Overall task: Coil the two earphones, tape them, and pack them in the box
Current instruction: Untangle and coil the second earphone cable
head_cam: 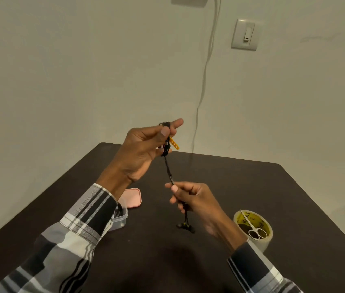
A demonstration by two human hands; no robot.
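The left hand (144,149) is pinching the thin black earphone cord (168,166) coiled above; the right hand (190,197) is pinching it below, best feeding loops taut and even.

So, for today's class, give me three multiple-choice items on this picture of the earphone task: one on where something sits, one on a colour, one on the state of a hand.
1. Where do the scissors lie?
A. on top of the tape roll
B. inside the box
C. on the pink lid

2. What colour is the lid on the table?
A. green
B. pink
C. blue

3. What does the right hand do?
A. lies flat on the table
B. holds the scissors
C. pinches the earphone cable

Answers: 1 A, they rest across the roll's top; 2 B, it shows pink beside the left sleeve; 3 C, thumb and finger pinch the cable.
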